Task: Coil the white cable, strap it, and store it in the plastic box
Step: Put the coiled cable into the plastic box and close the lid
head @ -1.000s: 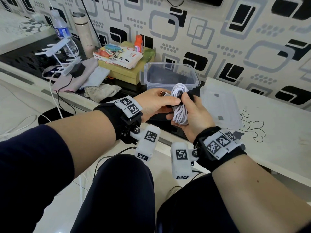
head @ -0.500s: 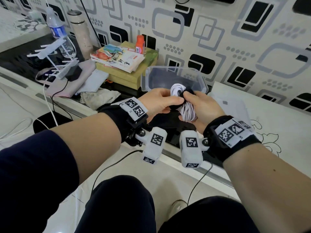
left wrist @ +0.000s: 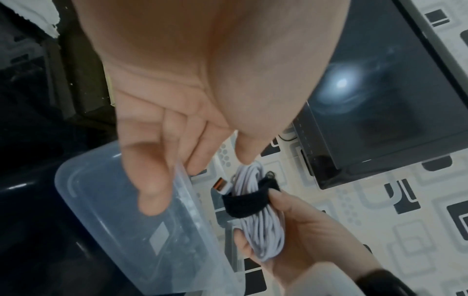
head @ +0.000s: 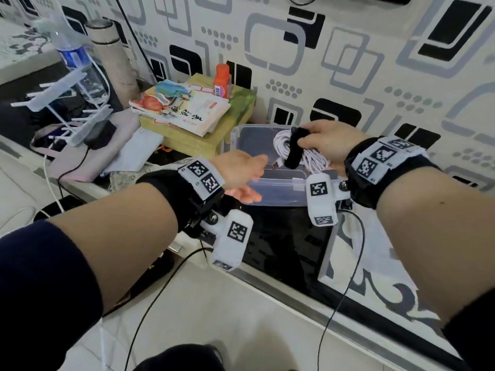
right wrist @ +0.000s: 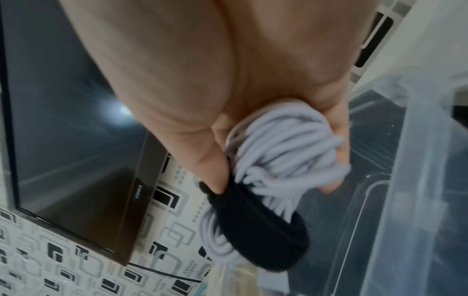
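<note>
The white cable (head: 284, 145) is coiled into a bundle with a black strap (head: 294, 149) wrapped round its middle. My right hand (head: 325, 145) grips the bundle and holds it just above the open clear plastic box (head: 267, 184). In the right wrist view the coil (right wrist: 276, 144) and strap (right wrist: 266, 230) sit between thumb and fingers beside the box wall (right wrist: 425, 180). My left hand (head: 241, 175) is off the cable, fingers relaxed and open by the box's near left rim. The left wrist view shows the bundle (left wrist: 260, 226), its orange plug (left wrist: 220, 185) and the box (left wrist: 126, 220).
A green-yellow box with booklets (head: 184, 111) and an orange bottle (head: 222, 80) stands left of the plastic box. Further left are cloths, a white rack (head: 61, 103), a water bottle (head: 77, 65) and a flask. A black glossy surface (head: 284, 247) lies in front.
My left hand has let go of the bundle and drawn back to the left. My right hand has carried the strapped coil forward over the box.
</note>
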